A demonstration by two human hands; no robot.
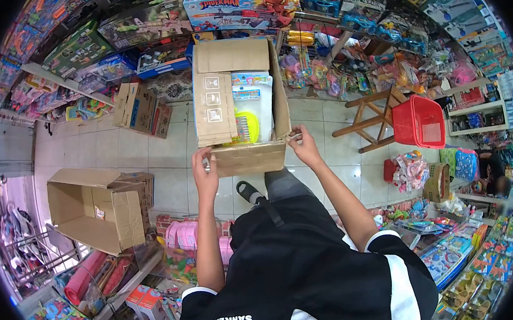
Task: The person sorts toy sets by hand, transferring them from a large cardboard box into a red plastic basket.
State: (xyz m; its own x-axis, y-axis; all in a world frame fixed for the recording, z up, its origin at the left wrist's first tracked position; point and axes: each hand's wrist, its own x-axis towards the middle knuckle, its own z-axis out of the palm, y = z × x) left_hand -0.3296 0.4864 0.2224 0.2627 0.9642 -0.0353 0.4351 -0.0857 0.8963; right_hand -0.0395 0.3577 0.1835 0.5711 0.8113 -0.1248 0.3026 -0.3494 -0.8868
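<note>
In front of me is an open cardboard box (216,118) with printed handling symbols on one flap. Inside it lies a packaged toy (255,103) with a blue header and a bright yellow-green part. My left hand (204,166) has its fingers closed at the box's near left corner. At the near right corner, my right hand (304,148) grips the edge with bent fingers. The near flap hangs down between both hands. The left flap hides part of what is inside.
An open cardboard box (93,207) stands on the left. Smaller boxes (140,111) sit beyond it on the tiled floor (177,130). To the right are a wooden stool (369,119) and a red basket (419,123). Shelves of packaged toys surround the aisle.
</note>
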